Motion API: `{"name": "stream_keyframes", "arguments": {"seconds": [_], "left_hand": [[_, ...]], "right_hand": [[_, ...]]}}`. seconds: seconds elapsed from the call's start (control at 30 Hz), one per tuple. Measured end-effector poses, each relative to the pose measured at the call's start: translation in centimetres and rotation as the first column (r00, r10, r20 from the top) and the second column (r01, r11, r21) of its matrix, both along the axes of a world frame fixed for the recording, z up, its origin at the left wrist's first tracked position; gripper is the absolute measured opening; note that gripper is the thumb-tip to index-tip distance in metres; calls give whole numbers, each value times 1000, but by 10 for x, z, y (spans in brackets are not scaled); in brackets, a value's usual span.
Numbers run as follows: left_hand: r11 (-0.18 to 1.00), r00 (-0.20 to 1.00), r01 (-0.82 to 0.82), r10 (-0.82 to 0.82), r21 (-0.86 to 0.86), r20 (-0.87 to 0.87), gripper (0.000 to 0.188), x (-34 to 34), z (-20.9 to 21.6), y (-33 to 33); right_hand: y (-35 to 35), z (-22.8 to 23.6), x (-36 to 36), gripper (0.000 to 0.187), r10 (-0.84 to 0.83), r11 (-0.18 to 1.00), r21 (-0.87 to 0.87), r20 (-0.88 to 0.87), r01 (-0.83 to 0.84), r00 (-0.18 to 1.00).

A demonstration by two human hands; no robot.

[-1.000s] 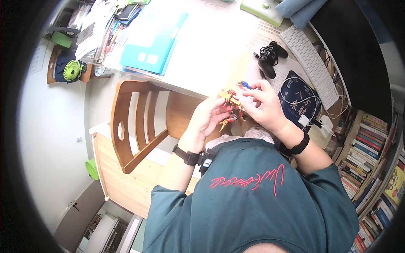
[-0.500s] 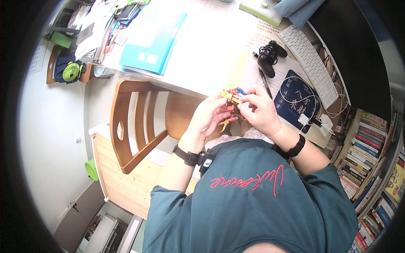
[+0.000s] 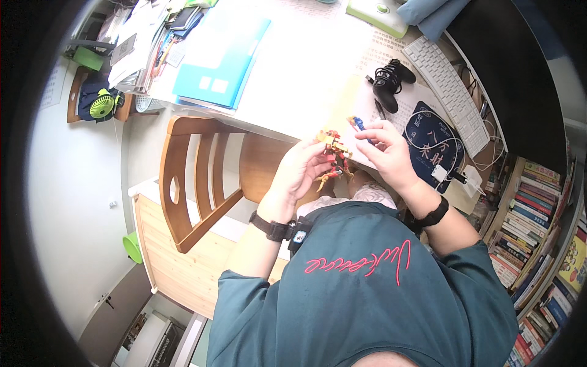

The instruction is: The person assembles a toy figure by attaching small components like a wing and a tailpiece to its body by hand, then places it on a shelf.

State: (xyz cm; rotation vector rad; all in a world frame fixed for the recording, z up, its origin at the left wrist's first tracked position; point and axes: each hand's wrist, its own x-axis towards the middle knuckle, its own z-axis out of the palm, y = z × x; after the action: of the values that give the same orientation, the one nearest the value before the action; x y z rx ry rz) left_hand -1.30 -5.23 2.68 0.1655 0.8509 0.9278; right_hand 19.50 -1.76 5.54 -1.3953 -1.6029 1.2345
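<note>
My left hand is closed on a red and gold toy figure that looks built from small bricks. Its jointed limbs hang below my fingertips, over my lap near the table's front edge. To the right of it, my right hand pinches a small blue toy piece with an orange-yellow part at its top. A gap separates the blue piece from the red and gold figure. My fingers partly hide both toys.
On the white table lie a blue folder, a black game controller, a white keyboard and a dark blue mat with a white cable. A wooden chair stands at the left. Bookshelves rise at the right.
My right hand has moved away to the right with the blue piece, which was against the red and gold figure before. My left hand stays almost where it was.
</note>
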Motion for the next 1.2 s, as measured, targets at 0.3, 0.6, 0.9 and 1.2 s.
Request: {"name": "stream_keyframes", "arguments": {"seconds": [0.3, 0.6, 0.9, 1.2], "left_hand": [[1000, 999, -16, 17, -25, 47, 30, -1, 6, 1], [999, 999, -20, 22, -47, 37, 31, -3, 5, 3], [999, 999, -18, 20, -50, 46, 31, -2, 2, 4], [998, 1000, -5, 7, -64, 30, 33, -4, -7, 3]], "right_hand": [[14, -7, 22, 10, -407, 691, -712, -527, -127, 746], [14, -9, 22, 13, -424, 607, -754, -575, -252, 700], [14, -8, 21, 18, -417, 597, -760, -568, -258, 710], [12, -3, 15, 29, -265, 698, -689, -502, -196, 823]]}}
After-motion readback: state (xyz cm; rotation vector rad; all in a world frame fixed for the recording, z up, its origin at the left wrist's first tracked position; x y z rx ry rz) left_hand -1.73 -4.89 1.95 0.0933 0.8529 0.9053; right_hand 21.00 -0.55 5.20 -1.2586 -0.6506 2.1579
